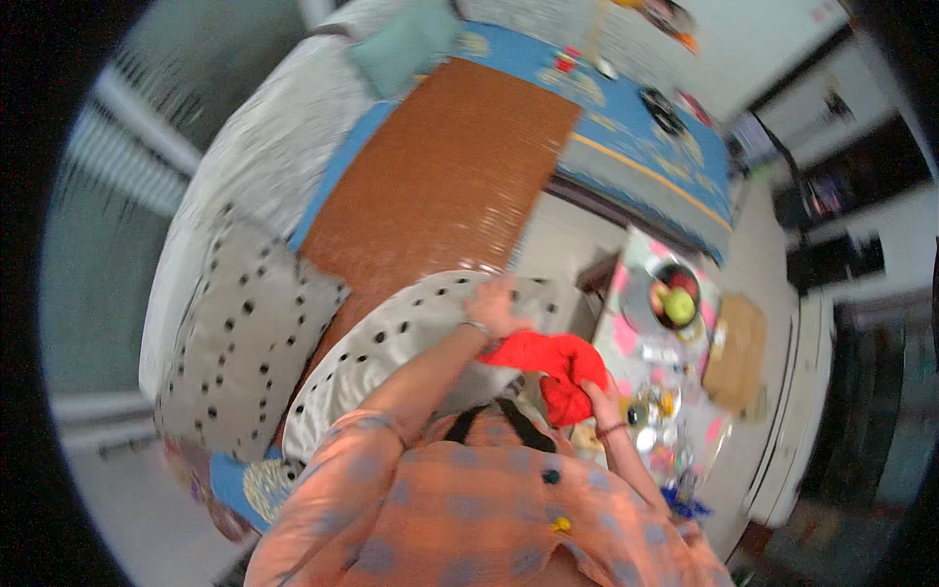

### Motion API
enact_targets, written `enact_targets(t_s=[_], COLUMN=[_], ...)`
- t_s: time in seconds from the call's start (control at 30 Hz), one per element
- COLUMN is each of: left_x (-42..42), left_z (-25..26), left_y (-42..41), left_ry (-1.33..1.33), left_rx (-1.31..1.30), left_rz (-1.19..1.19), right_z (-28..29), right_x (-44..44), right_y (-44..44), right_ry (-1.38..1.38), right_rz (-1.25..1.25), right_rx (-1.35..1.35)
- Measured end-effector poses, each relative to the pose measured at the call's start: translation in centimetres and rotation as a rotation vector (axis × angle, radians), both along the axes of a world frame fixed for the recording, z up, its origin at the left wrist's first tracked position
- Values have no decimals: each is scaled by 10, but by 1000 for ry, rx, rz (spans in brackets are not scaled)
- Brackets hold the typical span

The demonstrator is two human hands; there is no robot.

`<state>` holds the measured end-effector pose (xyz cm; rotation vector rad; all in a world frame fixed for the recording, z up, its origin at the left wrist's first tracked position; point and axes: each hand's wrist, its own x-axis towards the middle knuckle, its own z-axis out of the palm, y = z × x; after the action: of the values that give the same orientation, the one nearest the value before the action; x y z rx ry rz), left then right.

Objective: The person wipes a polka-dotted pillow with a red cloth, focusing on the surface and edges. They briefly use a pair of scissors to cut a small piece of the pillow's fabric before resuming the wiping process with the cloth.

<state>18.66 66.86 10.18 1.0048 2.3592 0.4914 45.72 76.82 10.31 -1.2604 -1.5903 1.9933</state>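
A bright red cloth item (565, 367), which looks soft and bunched, hangs in front of my body. My right hand (603, 402) grips its right end. Its other end runs under my left wrist. My left hand (495, 307) lies over the edge of a white cushion with black dots (381, 352), thumb spread away from the fingers. The cushion rests against my lap. Blur hides whether the left fingertips touch the cloth.
A brown mat (447, 169) covers the blue sofa seat (645, 165). Another dotted cushion (235, 330) and a teal pillow (407, 51) lie along the back. At right stands a low table (616, 330) with a fruit bowl (676, 293) and small items, beside a cardboard box (736, 352).
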Motion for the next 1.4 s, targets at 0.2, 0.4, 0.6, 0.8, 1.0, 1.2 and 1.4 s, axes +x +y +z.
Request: enact_targets(t_s=[0.2,0.4,0.6,0.8,1.0,1.2,1.4], left_x=[-14,-45,-64,-43,3,6,4], left_z=[-40,89,269,251,193,110,127], left_y=[22,-28,-194,-264,-177,-203,-241], left_ry=[-138,-406,-213,-42,-219,-380,-389], left_rx=[-69,148,687,913,738,682,591], left_rz=[-25,100,469,773,321,329,208], right_z=[-2,-18,-2,87,221,195,209], right_x=[-1,32,2,-75,-120,-152,-208], right_y=[3,21,57,100,52,-67,-24], right_ry=[1,127,115,511,471,651,444], right_rz=[69,-8,61,-28,233,909,801], right_rx=[-109,-211,-178,-7,1202,1585,1809])
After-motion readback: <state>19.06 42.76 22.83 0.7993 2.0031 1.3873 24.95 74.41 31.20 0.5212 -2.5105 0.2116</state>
